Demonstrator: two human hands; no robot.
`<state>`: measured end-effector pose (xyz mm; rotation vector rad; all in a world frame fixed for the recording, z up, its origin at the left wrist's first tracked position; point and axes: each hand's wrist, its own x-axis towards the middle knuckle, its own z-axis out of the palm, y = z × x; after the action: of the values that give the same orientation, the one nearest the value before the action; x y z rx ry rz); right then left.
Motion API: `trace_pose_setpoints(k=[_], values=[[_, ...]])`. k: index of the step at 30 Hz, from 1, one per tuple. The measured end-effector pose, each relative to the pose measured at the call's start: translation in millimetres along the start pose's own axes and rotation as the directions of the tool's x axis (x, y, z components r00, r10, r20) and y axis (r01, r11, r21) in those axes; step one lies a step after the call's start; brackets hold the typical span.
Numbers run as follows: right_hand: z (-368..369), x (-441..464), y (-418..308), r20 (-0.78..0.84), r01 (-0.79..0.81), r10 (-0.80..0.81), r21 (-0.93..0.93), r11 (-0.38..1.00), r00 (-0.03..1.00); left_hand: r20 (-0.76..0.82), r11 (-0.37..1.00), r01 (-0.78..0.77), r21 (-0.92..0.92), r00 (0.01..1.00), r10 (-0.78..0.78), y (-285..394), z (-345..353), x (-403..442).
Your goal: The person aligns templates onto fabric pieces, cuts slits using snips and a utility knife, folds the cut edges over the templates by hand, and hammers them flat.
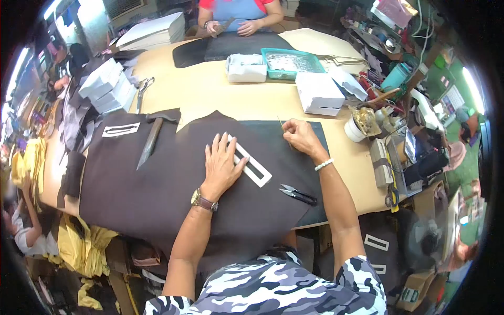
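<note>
My left hand (221,165) lies flat with fingers spread on a dark brown sheet of material (173,194). Its fingers touch a white slotted strip (260,176), partly hidden under them. My right hand (302,137) is pinched around a thin, yellowish stick (281,124), raised over the dark green mat (310,157) to the right of the strip. Thread snips (298,195) rest on the sheet and mat below my right hand. A hammer (150,143) and a second white slotted piece (121,129) lie on the sheet to the left.
Across the table (205,89) sits a person (239,16) handling dark material. White boxes (320,94), a teal basket (293,64) and scissors (142,94) stand or lie farther back. At right is a white tub (355,129) with a crusted top.
</note>
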<state>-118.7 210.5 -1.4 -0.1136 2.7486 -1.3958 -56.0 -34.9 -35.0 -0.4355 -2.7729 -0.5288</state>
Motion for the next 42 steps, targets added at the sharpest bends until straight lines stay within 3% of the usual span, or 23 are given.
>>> trace_pose_setpoints(k=[1,6,11,27,30,34,35,37,39,41,42], values=[[-0.4,1.9,4.1,0.009,0.041,-0.041,-0.018,0.999,0.999,0.025,0.999,0.002,0.038,1.000,-0.003,-1.0,6.3,-1.8],[-4.3,2.9,2.5,0.053,-0.058,0.040,0.390,0.919,0.998,0.054,1.000,0.013,0.016,0.998,-0.014,-0.4,8.5,-3.8],[9.4,5.3,22.2,0.094,-0.142,0.106,0.704,0.696,0.990,0.035,1.000,0.008,0.025,0.999,-0.009,-0.3,7.3,-2.8],[16.2,2.8,23.0,0.068,-0.124,0.105,0.638,0.760,0.992,-0.074,0.997,-0.041,-0.061,0.997,0.036,5.1,0.3,0.0],[13.1,-1.7,11.7,0.098,-0.166,0.135,0.529,0.832,0.986,-0.037,0.998,-0.045,-0.050,0.998,0.043,4.9,2.5,0.0],[16.9,20.5,13.9,0.056,-0.044,0.028,0.311,0.949,0.998,0.013,0.999,-0.026,-0.039,1.000,0.026,4.4,5.1,-1.8],[14.6,28.7,9.8,0.001,-0.003,0.003,0.231,0.973,1.000,0.017,0.999,-0.018,-0.041,1.000,0.019,4.6,4.8,-1.3],[4.5,57.1,7.3,-0.153,0.090,-0.110,-0.128,0.988,0.982,0.007,0.999,-0.020,-0.042,1.000,0.021,4.2,5.6,-1.0],[-10.8,81.2,3.8,-0.386,0.075,-0.190,-0.294,0.953,0.903,0.005,0.999,-0.024,-0.042,1.000,0.024,4.5,4.7,-2.1],[-39.3,86.4,-12.6,-0.520,0.049,-0.311,-0.457,0.888,0.795,0.003,0.999,-0.030,-0.043,1.000,0.030,5.1,2.1,-0.9],[-49.9,78.7,-19.6,-0.535,0.063,-0.296,-0.411,0.910,0.791,-0.008,0.999,-0.036,-0.033,0.999,0.036,4.6,2.0,-0.1]])
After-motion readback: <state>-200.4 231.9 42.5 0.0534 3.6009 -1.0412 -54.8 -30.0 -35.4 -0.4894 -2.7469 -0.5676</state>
